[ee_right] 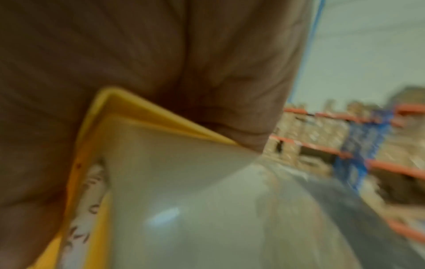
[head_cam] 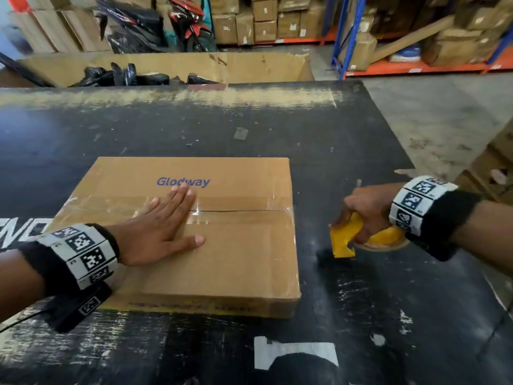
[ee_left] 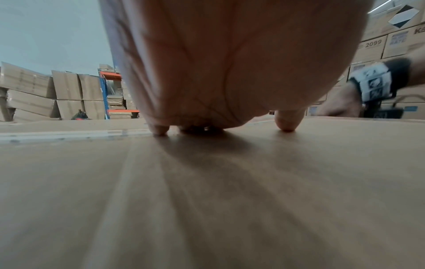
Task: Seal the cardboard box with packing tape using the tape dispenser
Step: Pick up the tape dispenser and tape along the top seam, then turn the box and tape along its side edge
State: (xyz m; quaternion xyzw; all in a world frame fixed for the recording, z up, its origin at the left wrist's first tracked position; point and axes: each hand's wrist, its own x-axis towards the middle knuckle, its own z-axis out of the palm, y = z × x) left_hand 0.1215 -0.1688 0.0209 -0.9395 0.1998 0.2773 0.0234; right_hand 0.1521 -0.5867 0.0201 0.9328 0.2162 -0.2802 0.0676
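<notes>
A flat cardboard box (head_cam: 227, 245) printed "Glodway" lies on the black table (head_cam: 361, 315). Clear tape (head_cam: 238, 215) runs along its centre seam from left edge to right edge. My left hand (head_cam: 163, 220) lies flat on the box top with straight fingers pressing over the taped seam; the left wrist view shows the palm (ee_left: 218, 72) and fingertips (ee_left: 286, 123) on the cardboard (ee_left: 207, 200). My right hand (head_cam: 366, 209) grips the yellow tape dispenser (head_cam: 347, 237) just off the box's right side, low over the table. The right wrist view is blurred and shows the yellow dispenser frame (ee_right: 92, 163) and the tape roll (ee_right: 184, 200).
A large open carton (head_cam: 166, 68) with black wrapped items stands behind the table. Blue and orange racking (head_cam: 416, 59) with boxes fills the back right, and stacked cartons (head_cam: 494, 168) sit right of the table. A white label (head_cam: 294, 354) is stuck near the table's front.
</notes>
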